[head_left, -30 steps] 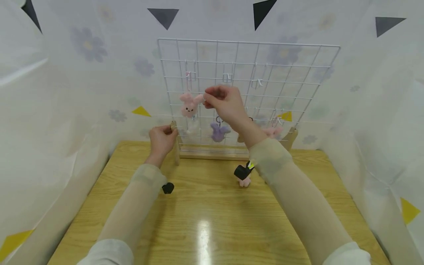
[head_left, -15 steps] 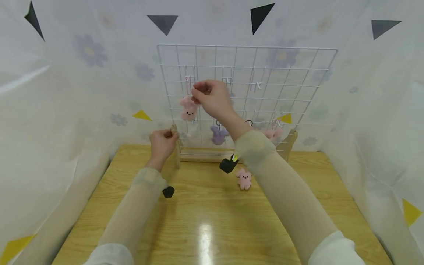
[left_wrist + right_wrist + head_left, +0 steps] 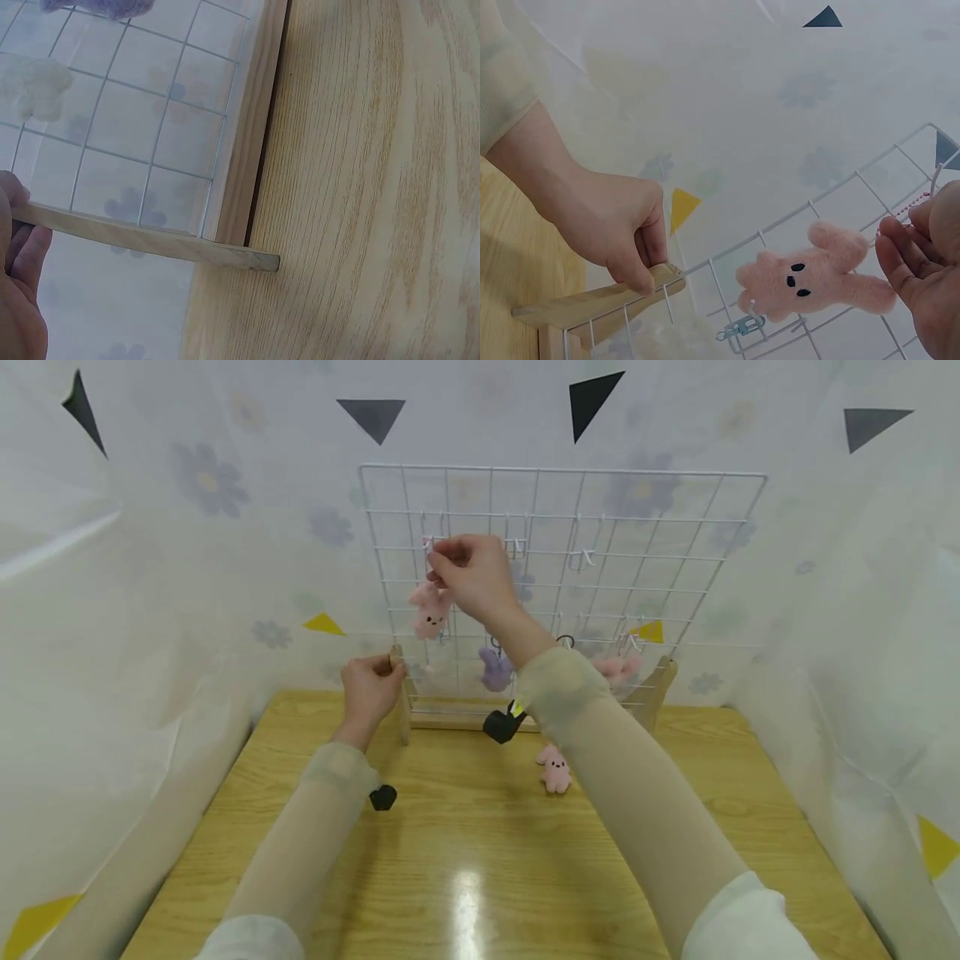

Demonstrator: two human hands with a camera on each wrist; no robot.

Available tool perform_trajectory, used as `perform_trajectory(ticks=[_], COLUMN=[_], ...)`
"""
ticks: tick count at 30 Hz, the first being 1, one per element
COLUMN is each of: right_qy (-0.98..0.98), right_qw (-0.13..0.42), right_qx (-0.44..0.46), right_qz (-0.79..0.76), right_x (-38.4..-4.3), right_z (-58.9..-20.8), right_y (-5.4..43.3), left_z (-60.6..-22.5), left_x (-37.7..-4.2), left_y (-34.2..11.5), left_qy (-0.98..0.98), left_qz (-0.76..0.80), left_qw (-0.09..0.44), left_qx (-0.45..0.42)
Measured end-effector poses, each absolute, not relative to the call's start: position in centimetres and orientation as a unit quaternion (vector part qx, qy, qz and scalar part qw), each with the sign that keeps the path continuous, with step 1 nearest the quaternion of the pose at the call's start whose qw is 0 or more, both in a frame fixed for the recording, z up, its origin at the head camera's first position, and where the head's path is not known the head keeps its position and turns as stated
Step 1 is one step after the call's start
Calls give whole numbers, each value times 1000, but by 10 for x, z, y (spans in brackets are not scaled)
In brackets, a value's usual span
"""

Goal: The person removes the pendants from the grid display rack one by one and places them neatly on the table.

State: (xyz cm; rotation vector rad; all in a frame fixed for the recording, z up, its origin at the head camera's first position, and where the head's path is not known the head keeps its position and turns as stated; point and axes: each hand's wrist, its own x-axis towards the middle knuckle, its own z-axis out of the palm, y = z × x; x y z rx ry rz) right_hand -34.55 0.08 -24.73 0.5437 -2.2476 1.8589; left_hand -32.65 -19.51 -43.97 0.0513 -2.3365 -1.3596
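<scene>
My left hand [image 3: 370, 695] pinches the top of the left wooden upright [image 3: 142, 238] of a stand that carries a white wire grid [image 3: 652, 557]. In the right wrist view, my right hand [image 3: 928, 266] has its fingertips on a pink bead chain [image 3: 913, 201], just above a pink plush rabbit keychain [image 3: 802, 281]. That rabbit hangs at the grid's upper left, its face outward. Part of the chain and its hook are hidden behind the fingers.
Lower on the grid hang a purple plush [image 3: 495, 670], a white plush [image 3: 34, 86] and another pink plush [image 3: 618, 669]. Bare white hooks [image 3: 584, 558] sit higher up. One more pink plush rabbit [image 3: 556, 770] lies on the wooden table [image 3: 450, 852].
My right hand has moved left and slightly up, from the rabbit's stretched-out ear to its chain. The rabbit now hangs with that ear released. My left hand stays on the upright.
</scene>
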Motion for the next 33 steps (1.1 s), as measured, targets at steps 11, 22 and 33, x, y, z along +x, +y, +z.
perform_trajectory(ticks=[11, 22, 33], right_qy=[-718, -715, -689], right_qw=[83, 87, 74], right_qx=[176, 202, 243], right_qz=[668, 664, 679], right_x=[-342, -326, -302], right_z=[-236, -223, -215], right_y=[0, -5, -4], left_z=[-437, -432, -432], left_x=[-329, -325, -324], left_y=[-199, -206, -209], left_qy=[-846, -840, -837], left_qz=[-485, -495, -496], left_qw=[220, 222, 228], left_qx=[25, 31, 28])
